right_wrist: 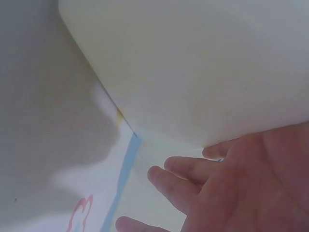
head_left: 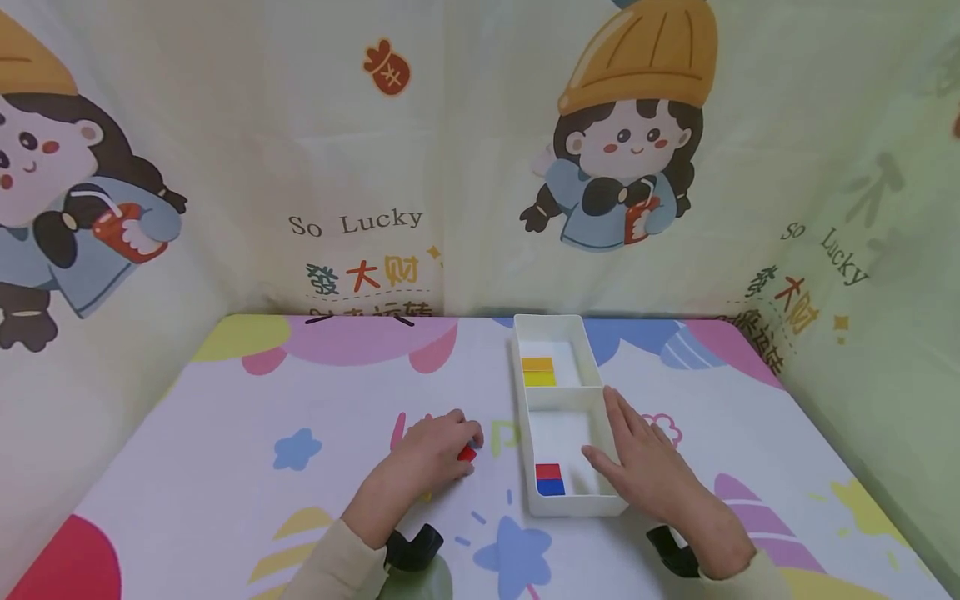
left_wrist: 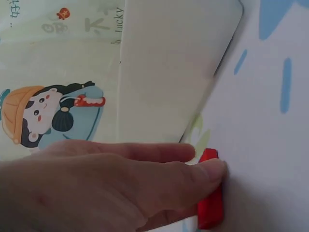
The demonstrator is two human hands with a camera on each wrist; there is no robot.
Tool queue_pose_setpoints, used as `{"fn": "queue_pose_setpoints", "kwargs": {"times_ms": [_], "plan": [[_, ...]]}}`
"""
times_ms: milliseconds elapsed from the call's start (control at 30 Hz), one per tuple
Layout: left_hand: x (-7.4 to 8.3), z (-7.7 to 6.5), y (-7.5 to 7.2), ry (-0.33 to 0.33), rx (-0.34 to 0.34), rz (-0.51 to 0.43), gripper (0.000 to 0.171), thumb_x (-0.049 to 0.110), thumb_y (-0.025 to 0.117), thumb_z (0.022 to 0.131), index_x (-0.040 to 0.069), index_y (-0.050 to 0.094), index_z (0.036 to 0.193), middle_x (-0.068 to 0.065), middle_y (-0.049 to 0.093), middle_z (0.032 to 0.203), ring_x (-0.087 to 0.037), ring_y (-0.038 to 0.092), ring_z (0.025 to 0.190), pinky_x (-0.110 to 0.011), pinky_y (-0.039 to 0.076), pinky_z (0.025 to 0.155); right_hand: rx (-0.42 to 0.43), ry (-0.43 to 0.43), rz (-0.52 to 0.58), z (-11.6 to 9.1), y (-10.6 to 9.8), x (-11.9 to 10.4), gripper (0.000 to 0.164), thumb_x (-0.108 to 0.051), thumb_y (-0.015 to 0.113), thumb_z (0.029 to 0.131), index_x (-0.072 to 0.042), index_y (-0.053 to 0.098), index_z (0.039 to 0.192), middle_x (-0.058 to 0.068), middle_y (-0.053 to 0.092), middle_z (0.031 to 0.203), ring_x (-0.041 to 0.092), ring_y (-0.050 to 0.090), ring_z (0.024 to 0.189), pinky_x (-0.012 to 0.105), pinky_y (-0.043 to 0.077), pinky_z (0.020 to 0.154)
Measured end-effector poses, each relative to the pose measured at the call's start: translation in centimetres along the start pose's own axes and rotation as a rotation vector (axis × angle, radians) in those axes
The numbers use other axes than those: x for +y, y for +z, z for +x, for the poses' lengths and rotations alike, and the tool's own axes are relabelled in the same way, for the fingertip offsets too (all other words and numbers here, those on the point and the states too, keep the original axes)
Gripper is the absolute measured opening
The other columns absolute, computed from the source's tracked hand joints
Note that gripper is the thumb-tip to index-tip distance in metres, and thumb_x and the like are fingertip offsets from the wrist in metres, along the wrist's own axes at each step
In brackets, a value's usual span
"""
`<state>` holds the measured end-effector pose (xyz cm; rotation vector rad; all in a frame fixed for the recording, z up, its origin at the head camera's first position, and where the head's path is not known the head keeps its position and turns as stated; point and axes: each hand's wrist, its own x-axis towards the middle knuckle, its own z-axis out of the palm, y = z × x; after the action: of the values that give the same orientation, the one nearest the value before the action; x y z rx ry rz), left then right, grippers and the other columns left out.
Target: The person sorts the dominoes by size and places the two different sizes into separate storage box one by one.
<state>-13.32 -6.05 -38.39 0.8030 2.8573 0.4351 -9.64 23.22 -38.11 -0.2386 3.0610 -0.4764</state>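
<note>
**Left hand (head_left: 431, 450) pinches a red block (left_wrist: 211, 208) beside a white two-compartment tray (head_left: 577, 506)**

The left hand is nearly closed, its thumb laid over the red block and its fingers curled at the far side. The block is at the fingertips, low over the patterned tabletop (head_left: 337, 458); whether it touches the surface I cannot tell. Its long axis crosses the thumb tip, running up and down in the left wrist view, one end directed toward the tray. Beneath the left wrist shows a small yellow patch (head_left: 427, 497), either a block or print; I cannot tell which.

To the right of the left hand, and apart from it, stands the tray, its long axis running away from the person. The right hand (head_left: 652, 462) lies along the tray's right wall, fingers straight and parted, thumb out over the near compartment, with hold of nothing.

Four blocks are already inside. Left of the right thumb, a second red block (head_left: 548, 472) and a blue block (head_left: 551, 487) fill the near compartment's near-left corner; beyond, an orange block (head_left: 537, 364) and a yellow block (head_left: 540, 379) sit likewise in the far one. All four lie crosswise. The pinched block is outside; how many others remain is hidden.
</note>
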Motion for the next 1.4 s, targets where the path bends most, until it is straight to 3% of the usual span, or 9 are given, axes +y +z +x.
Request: {"fn": "queue_pose_setpoints", "kwargs": {"times_ms": [200, 600, 1133, 1400], "plan": [[0.5, 0.4, 0.4, 0.104, -0.009, 0.007, 0.026, 0.015, 0.076, 0.087, 0.02, 0.069, 0.111, 0.002, 0.062, 0.1, -0.013, 0.056, 0.093, -0.024, 0.055, 0.08, 0.005, 0.001, 0.004, 0.1, 0.1, 0.3, 0.09, -0.052, 0.052, 0.097, -0.005, 0.006, 0.159, 0.023, 0.018, 0.163, 0.048, 0.029, 0.144, 0.074, 0.023, 0.109], [0.5, 0.6, 0.9, 0.089, 0.046, 0.016, 0.028, 0.022, 0.078, 0.085, 0.018, 0.069, 0.111, 0.0, 0.061, 0.101, -0.013, 0.054, 0.095, -0.021, 0.056, 0.078, -0.004, 0.002, 0.009, 0.2, -0.3, 0.0, 0.09, -0.053, 0.051, 0.097, -0.006, 0.005, 0.159, 0.023, 0.017, 0.163, 0.048, 0.029, 0.144, 0.072, 0.025, 0.11], [0.0, 0.6, 1.5, 0.156, 0.084, 0.04, 0.025, 0.023, 0.076, 0.087, 0.019, 0.07, 0.11, 0.001, 0.062, 0.103, -0.013, 0.056, 0.095, -0.021, 0.056, 0.082, 0.042, -0.026, -0.036, -0.3, -0.3, 0.1, 0.097, -0.069, 0.044, 0.094, -0.004, 0.01, 0.159, 0.021, 0.016, 0.164, 0.047, 0.022, 0.147, 0.07, 0.008, 0.115], [-0.3, 0.5, 1.7, 0.174, 0.097, 0.04, 0.023, 0.024, 0.076, 0.088, 0.018, 0.069, 0.109, 0.001, 0.061, 0.1, -0.012, 0.055, 0.093, -0.02, 0.055, 0.081, 0.039, -0.026, -0.035, -0.2, 0.1, -0.1, 0.1, -0.068, 0.047, 0.092, -0.003, 0.01, 0.158, 0.022, 0.018, 0.163, 0.045, 0.023, 0.147, 0.069, 0.009, 0.116]]}}
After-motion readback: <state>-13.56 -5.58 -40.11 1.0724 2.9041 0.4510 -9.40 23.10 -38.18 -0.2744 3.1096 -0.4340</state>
